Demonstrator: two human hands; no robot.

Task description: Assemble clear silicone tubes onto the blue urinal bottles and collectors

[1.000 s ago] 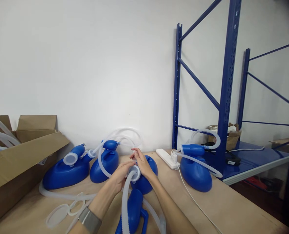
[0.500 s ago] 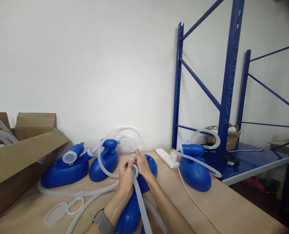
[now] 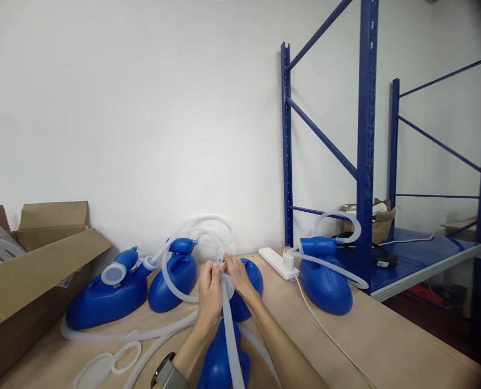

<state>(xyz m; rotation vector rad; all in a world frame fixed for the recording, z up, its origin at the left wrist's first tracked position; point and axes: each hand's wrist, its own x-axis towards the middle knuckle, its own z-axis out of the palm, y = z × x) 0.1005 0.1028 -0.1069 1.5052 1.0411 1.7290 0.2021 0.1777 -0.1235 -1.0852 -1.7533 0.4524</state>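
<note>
My left hand (image 3: 211,283) and my right hand (image 3: 237,274) meet at the middle of the table, fingers pinched together. Between them they hold a translucent cap (image 3: 227,285), gripping the small strap at its far side. A translucent hose (image 3: 233,346) runs down from the cap toward me. Behind my right hand stands a blue plastic bottle (image 3: 253,273), partly hidden. Below my wrists another blue bottle (image 3: 218,359) lies under the hose. The exact fit of strap and cap is covered by my fingers.
More blue bottles with hoses stand at the left (image 3: 102,302), back (image 3: 171,283) and right (image 3: 325,286). A loose lid with a ring (image 3: 126,356) lies front left. An open cardboard box (image 3: 41,259) borders the left. A power strip (image 3: 278,263) and blue shelving (image 3: 366,162) are right.
My fingers have closed in tighter around the cap's strap, covering more of it. The view has shifted slightly to the right. The surrounding bottles stay in place.
</note>
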